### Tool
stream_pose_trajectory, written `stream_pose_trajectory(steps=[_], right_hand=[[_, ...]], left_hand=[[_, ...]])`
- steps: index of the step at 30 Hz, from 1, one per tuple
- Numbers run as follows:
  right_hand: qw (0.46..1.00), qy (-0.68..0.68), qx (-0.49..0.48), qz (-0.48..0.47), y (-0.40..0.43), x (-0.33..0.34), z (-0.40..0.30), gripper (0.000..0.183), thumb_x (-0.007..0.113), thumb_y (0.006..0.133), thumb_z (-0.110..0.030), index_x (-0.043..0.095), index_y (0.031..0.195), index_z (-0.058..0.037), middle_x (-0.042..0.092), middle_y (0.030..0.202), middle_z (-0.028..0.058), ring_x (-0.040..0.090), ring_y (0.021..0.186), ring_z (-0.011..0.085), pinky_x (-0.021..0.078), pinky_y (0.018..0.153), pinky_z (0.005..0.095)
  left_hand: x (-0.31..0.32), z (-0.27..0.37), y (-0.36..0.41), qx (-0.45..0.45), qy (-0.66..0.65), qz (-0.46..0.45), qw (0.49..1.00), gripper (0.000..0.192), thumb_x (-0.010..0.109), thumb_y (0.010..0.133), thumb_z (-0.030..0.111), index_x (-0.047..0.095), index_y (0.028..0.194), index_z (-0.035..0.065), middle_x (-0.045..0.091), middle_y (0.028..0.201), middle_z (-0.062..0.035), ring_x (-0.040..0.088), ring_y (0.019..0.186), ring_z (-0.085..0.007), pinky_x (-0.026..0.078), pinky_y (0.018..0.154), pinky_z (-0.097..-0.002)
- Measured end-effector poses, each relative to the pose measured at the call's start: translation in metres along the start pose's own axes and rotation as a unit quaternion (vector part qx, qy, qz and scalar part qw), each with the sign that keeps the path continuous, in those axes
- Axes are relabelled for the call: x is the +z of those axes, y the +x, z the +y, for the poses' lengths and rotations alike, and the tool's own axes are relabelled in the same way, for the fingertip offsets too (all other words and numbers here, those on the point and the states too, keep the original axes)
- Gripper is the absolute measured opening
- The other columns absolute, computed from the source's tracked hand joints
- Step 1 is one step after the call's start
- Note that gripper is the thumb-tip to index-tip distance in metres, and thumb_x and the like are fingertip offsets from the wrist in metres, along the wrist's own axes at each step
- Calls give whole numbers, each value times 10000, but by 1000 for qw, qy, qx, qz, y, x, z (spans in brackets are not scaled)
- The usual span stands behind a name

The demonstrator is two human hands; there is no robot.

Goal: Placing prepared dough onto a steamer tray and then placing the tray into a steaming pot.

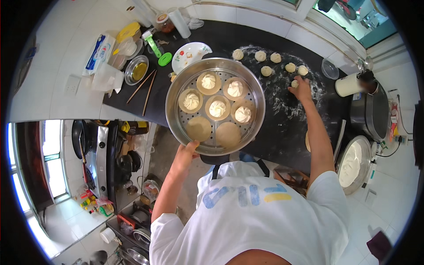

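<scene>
A round metal steamer tray (215, 152) holds several pleated buns, one of them a bun (217, 108) near its middle, each on a round liner. Two liners at the near side, such as the left liner (198, 129), carry no bun. My left hand (185, 155) grips the rim of the steamer tray at its near left. Over the floured black counter to the right, my right hand (302, 88) has its fingers around a small dough ball (294, 83). Several more dough balls, including a dough ball (260, 56), lie on the flour beyond and left of it.
A floral plate (190, 54), wooden chopsticks (149, 92) and a metal bowl of yellow oil (137, 70) are left of the tray. At the right stand a clear plastic bowl (330, 68), a dark cooker (374, 112) and a large basin of white flour or dough (352, 165).
</scene>
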State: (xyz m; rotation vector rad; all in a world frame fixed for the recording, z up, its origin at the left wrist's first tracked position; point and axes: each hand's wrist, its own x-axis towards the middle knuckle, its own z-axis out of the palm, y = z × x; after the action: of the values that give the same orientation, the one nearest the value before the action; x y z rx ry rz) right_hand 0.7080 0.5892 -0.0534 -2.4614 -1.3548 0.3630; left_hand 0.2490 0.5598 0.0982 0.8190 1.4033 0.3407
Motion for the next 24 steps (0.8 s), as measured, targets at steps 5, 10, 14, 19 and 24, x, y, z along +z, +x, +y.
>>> stream_pose_trajectory(steps=[5,10,14,19,24], right_hand=[[987,48,-73,137,-23,3,1,388,717,680,-75,564,1036,-95,501,1030,145,556,903,327,470,759,387],[927,254,-242,135,-100,-98,-132,382,730,623,-39,606,982,-84,547,955,89,563,866,239,479,734,322],[858,207,-427,-194,-145,-112,-207,337,723,651,-138,596,959,-87,545,942,77,576,873,259,486,704,327],[798,-14,-530,-286,-148,-74,-230,303,728,627,-126,566,857,-13,566,838,155,602,775,324,489,634,391],[795,-4,-534,-287,-152,-58,-227,308,724,620,-92,549,861,-11,551,800,165,598,750,334,488,641,403]], left_hand=[[-1,-5,4,-4,2,25,1000,413,498,835,319,471,1140,41,554,1023,-51,518,871,-134,387,787,-280],[2,0,3,12,-13,15,1000,377,486,842,306,505,1105,36,578,972,-46,528,835,-129,396,776,-282],[1,-2,9,25,-6,-23,999,366,485,837,304,533,1092,46,585,954,-40,525,819,-123,402,767,-279],[4,0,8,33,-2,-44,999,370,484,832,311,536,1096,56,584,950,-29,515,801,-117,407,753,-275],[4,1,9,40,10,-59,997,375,484,830,314,531,1092,50,567,937,-22,494,791,-119,403,738,-276]])
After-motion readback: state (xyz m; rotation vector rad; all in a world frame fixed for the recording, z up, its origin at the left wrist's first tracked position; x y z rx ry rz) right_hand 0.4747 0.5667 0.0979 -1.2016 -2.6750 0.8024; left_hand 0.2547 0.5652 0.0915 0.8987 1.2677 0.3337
